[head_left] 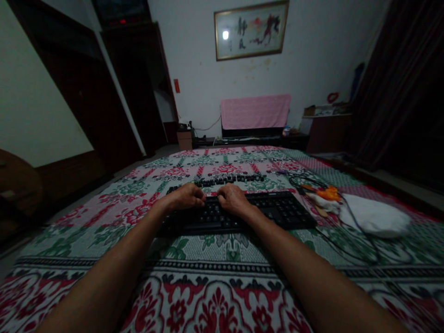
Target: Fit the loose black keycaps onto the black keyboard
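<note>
A black keyboard (280,213) lies on the patterned bedspread in front of me, some of its keys in place. My left hand (189,196) is over its upper left part, fingers curled and closed near the back row. Close by on the right, my right hand (233,198) reaches over the upper middle with bent fingers drawn together. Whatever sits at the fingertips of either hand is too small and dark to make out. Behind the keyboard, several loose black keycaps (239,178) are lined up on the cloth.
Right of the keyboard lie a white plastic bag (374,216), an orange item (328,193) and a loose black cable (360,252). The bedspread (215,259) covers the whole surface. A pink cloth (255,112) hangs over something at the far wall.
</note>
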Action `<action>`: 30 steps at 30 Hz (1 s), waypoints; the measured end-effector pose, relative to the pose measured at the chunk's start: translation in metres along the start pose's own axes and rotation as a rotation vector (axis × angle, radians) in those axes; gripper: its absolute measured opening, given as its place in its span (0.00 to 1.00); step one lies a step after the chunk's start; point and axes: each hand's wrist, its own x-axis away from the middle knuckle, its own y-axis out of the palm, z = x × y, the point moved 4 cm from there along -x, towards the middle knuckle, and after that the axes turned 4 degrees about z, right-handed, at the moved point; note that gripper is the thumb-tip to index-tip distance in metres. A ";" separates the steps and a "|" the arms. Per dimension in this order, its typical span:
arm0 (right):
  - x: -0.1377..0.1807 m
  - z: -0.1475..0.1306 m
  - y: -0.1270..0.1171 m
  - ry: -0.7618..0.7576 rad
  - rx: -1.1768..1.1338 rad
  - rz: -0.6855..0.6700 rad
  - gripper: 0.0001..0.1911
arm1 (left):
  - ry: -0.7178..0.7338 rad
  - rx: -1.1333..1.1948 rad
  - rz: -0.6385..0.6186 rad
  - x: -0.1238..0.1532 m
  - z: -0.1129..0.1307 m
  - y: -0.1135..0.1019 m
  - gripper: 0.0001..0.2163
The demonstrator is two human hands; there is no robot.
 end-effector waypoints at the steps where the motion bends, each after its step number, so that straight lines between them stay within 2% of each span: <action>1: 0.000 0.000 0.000 -0.001 0.004 0.000 0.16 | 0.008 0.004 0.005 0.001 -0.001 0.003 0.13; 9: 0.001 0.000 0.004 -0.023 0.005 0.019 0.16 | 0.016 0.042 0.034 0.002 -0.016 0.013 0.14; 18: 0.000 0.001 0.004 0.003 0.000 -0.007 0.16 | 0.011 -0.065 0.008 0.009 -0.003 0.005 0.13; 30: 0.000 -0.001 0.002 -0.001 -0.002 -0.013 0.16 | 0.038 -0.072 -0.008 0.006 -0.008 0.006 0.14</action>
